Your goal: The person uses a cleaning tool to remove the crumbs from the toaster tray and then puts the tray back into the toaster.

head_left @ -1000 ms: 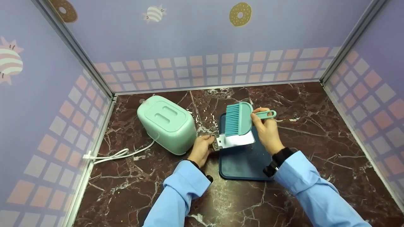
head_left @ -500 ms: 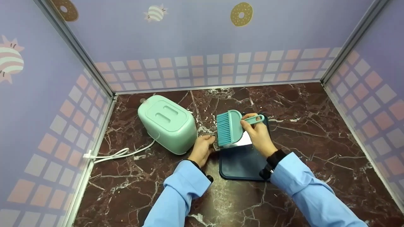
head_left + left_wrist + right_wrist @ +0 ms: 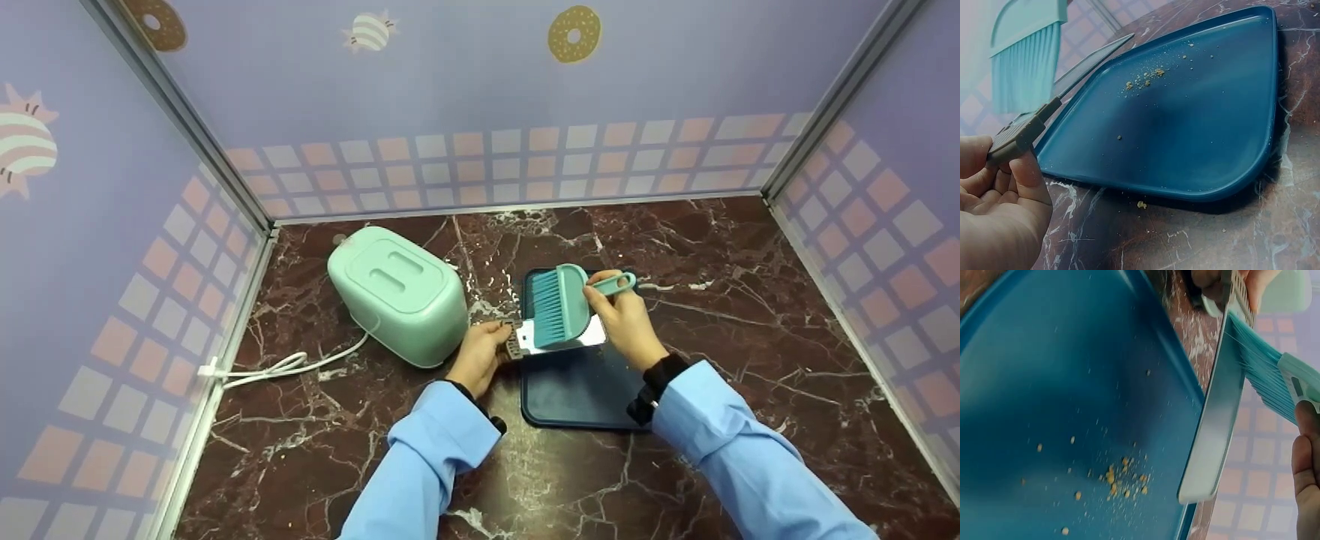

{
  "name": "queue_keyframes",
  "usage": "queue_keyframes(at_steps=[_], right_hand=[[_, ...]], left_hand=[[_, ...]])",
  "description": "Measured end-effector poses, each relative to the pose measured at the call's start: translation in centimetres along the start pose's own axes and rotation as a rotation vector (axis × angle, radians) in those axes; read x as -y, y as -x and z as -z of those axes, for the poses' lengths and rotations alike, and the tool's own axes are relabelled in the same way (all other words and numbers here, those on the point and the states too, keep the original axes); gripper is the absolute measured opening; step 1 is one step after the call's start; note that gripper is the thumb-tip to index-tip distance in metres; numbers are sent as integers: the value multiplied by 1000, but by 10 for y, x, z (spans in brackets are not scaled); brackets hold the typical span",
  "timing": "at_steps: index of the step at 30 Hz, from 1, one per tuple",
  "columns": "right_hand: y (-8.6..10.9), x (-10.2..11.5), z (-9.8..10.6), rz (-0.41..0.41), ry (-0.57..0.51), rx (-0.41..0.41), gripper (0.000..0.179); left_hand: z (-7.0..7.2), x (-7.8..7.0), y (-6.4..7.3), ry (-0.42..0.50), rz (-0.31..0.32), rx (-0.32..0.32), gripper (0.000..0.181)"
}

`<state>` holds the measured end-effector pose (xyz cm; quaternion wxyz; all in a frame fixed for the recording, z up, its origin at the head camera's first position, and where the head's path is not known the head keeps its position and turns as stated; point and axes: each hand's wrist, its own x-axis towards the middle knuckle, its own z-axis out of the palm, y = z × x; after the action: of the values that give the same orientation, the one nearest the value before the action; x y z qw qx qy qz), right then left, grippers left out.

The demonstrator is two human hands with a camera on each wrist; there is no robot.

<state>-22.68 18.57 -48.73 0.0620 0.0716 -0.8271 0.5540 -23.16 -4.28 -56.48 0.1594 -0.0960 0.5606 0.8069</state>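
Observation:
My left hand (image 3: 478, 354) pinches the brown, ridged end of a flat metal crumb tray (image 3: 594, 334). This tray is tilted above a dark blue serving tray (image 3: 574, 394). Thumb and fingers of my right hand (image 3: 624, 321) grip the handle of a mint cleaning brush (image 3: 574, 304). In the right wrist view its teal bristles (image 3: 1266, 374) touch the metal surface near the brown end. Yellowish crumbs (image 3: 1148, 77) lie scattered on the blue tray, clustered below the metal tray's far end. Part of the blue tray is hidden by the right arm.
A mint toaster (image 3: 397, 292) with a lid on top stands left of the hands. Its white cord (image 3: 300, 367) runs to a plug by the left wall. White bits (image 3: 487, 281) lie on the marbled counter behind the left hand. Patterned walls enclose three sides.
The brush has swept left along the metal tray toward its brown end, then partway back right, and sits nearer to me than a second ago. My left hand holds still.

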Motion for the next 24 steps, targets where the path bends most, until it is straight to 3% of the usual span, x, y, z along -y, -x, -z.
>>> queue_keyframes(at_steps=[6, 15, 24], right_hand=[[-10, -36, 8, 4, 38, -62, 26], [-13, -48, 26, 3, 110, -123, 27], [-14, -60, 41, -44, 100, -162, 32]], left_hand=[[3, 0, 0, -19, -2, 0, 31], [7, -1, 0, -44, -8, -1, 36], [9, -3, 1, -44, -1, -12, 43]])
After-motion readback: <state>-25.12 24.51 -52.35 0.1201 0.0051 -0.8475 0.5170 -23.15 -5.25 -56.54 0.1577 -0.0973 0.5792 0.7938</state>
